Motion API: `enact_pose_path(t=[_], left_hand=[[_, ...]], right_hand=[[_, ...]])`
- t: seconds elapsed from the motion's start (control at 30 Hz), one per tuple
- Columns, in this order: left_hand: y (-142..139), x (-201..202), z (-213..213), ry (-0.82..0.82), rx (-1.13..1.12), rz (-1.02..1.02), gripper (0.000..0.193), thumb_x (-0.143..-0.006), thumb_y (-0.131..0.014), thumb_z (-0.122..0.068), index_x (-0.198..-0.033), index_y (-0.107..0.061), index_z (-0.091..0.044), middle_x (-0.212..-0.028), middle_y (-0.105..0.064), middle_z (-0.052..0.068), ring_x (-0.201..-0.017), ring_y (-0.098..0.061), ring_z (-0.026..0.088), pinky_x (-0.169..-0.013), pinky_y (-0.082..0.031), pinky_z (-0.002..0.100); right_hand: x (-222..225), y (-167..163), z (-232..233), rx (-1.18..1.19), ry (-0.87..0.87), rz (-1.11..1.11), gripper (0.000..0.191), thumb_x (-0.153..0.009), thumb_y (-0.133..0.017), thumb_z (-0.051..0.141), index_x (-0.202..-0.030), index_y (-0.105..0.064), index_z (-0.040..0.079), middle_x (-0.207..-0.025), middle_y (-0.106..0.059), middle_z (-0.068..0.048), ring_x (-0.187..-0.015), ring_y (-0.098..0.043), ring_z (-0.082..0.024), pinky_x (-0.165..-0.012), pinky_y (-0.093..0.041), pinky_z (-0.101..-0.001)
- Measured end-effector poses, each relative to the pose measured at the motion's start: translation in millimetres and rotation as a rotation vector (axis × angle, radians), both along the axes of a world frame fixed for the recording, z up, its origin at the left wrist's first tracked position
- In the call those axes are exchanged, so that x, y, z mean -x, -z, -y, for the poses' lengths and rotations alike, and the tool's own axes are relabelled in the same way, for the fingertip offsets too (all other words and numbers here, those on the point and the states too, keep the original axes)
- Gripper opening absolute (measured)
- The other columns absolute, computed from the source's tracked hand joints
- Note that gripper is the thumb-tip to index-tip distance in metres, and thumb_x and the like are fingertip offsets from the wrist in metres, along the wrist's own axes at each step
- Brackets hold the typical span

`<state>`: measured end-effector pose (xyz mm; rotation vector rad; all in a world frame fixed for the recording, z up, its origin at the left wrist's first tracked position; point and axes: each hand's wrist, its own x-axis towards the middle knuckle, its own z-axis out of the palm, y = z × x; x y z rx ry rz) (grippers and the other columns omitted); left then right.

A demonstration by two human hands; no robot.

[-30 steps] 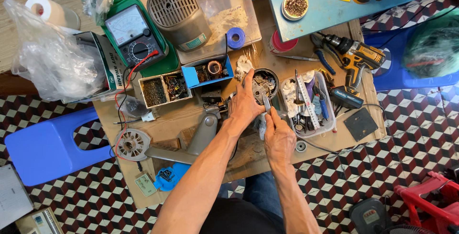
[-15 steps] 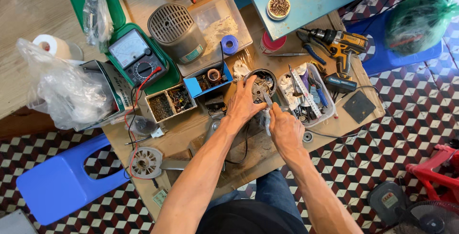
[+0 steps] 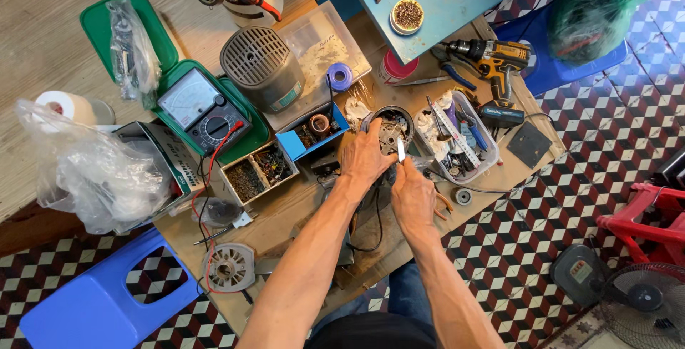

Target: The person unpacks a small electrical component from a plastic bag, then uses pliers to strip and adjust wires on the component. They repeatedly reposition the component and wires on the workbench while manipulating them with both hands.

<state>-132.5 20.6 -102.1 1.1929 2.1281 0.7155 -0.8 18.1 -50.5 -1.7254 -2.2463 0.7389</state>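
At frame centre, on the cluttered wooden board (image 3: 300, 206), we steady the round motor housing (image 3: 389, 129) with our left hand (image 3: 365, 158) cupped against its rim. Our right hand (image 3: 412, 193) pinches a thin blade (image 3: 401, 150) upright beside it; best to pry gently, away from the fingers.

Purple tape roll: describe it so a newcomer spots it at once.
Start at the big grey ribbed motor housing near the top of the wooden worktable. Just right of it, on the edge of a clear plastic tray, sits the purple tape roll. It is the only small purple ring there.
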Motion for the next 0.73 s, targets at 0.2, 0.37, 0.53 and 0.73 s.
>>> enact_pose_path(t=[0.2,0.37,0.53,0.73], left_hand=[[7,0,0,-0.001,-0.029,0.001,0.087,-0.070,-0.087,-0.042,-0.141,-0.050,-0.010,-0.097,-0.071,0.026,-0.088,-0.070,0.044,-0.075,-0.056,0.051],[14,21,-2,0.077,-0.076,0.130,0.075,-0.083,-0.079,-0.046,-0.142,-0.056,-0.006,-0.108,-0.072,0.027,-0.101,-0.071,0.041,-0.089,-0.057,0.047],[15,13,1,-0.088,-0.160,0.200,0.064,-0.079,-0.080,-0.045,-0.130,-0.070,-0.008,-0.107,-0.074,0.025,-0.098,-0.071,0.039,-0.085,-0.056,0.045],[-10,17,-2,-0.197,0.061,0.489,0.070,-0.076,-0.079,-0.045,-0.137,-0.067,-0.012,-0.080,-0.077,0.019,-0.067,-0.067,0.027,-0.063,-0.051,0.039]], right_hand=[[13,1,14,0.023,0.152,-0.063,0.025,-0.101,-0.055,0.025,-0.112,-0.070,0.008,-0.082,-0.068,-0.029,-0.077,-0.066,-0.050,-0.066,-0.049,-0.0589],[1,-5,5,0.033,0.050,0.104,0.023,-0.102,-0.053,0.026,-0.105,-0.067,0.008,-0.079,-0.069,-0.028,-0.077,-0.066,-0.050,-0.068,-0.051,-0.0592],[12,14,3,0.003,0.031,0.280,0.022,-0.101,-0.054,0.020,-0.103,-0.064,0.001,-0.084,-0.071,-0.029,-0.081,-0.070,-0.049,-0.071,-0.055,-0.0581],[28,31,-5,0.146,0.003,0.328,0.028,-0.093,-0.060,0.016,-0.106,-0.065,-0.009,-0.100,-0.072,-0.031,-0.096,-0.071,-0.048,-0.085,-0.057,-0.0527]])
